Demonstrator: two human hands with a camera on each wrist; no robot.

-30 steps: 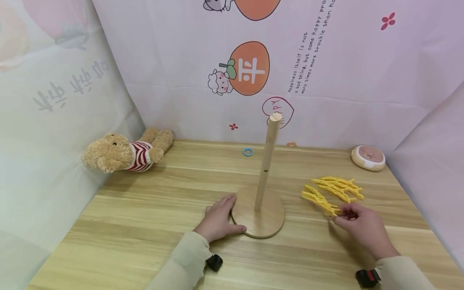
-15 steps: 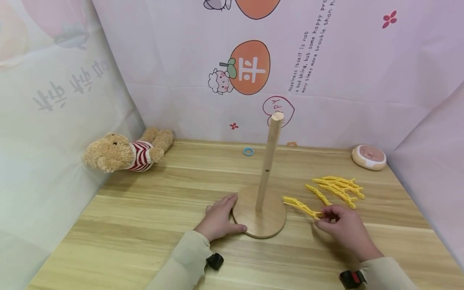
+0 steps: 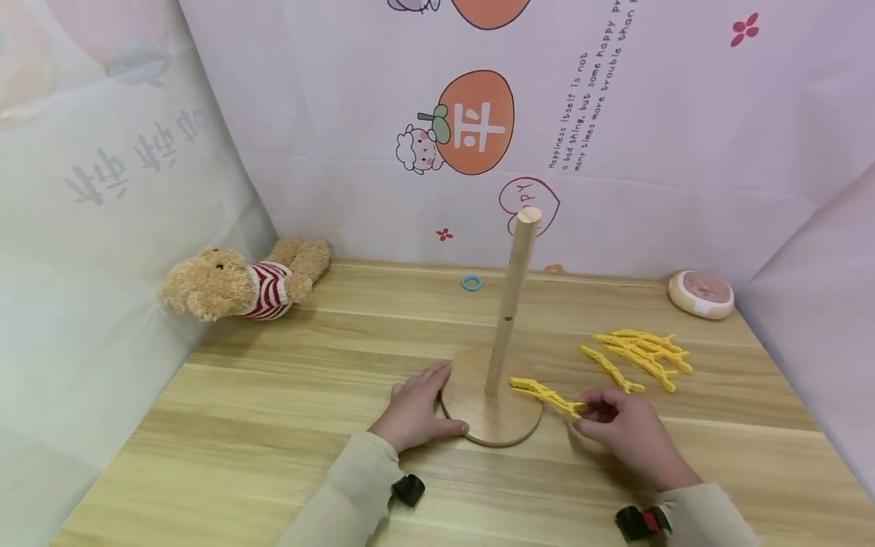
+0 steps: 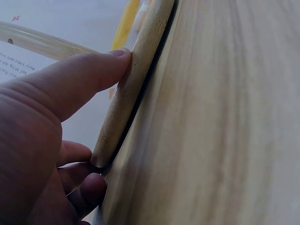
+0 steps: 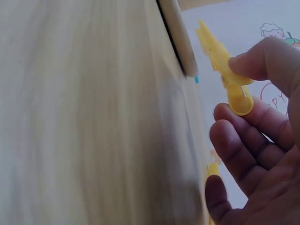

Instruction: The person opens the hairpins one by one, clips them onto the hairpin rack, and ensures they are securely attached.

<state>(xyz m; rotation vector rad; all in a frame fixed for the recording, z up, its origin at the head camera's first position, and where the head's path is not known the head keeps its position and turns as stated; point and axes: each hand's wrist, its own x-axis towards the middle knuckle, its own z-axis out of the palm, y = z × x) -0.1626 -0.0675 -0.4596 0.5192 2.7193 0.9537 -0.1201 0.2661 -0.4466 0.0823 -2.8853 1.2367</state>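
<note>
A wooden stand has a round base (image 3: 502,427) and an upright post (image 3: 510,304). My left hand (image 3: 414,414) holds the left side of the base, thumb and fingers spread along its rim (image 4: 136,79). Between thumb and fingers my right hand (image 3: 632,429) pinches the forked end of a yellow alligator hair clip (image 3: 547,393). The clip's narrow tip points left and overlaps the base in the head view. In the right wrist view the thumb presses on the hair clip (image 5: 225,70) from one side. Another yellow clip (image 3: 608,366) lies on the table just beyond this hand.
Several more yellow clips (image 3: 642,353) lie in a group at the right. Toward the back are a small blue ring (image 3: 472,282) and a round white-and-pink device (image 3: 702,294). A teddy bear (image 3: 266,290) in a striped shirt lies at the back left. Printed cloth walls surround the table.
My right hand has drawn one yellow hair clip away from the others, leftward to over the base. The left hand stays on the base. The view has shifted slightly.
</note>
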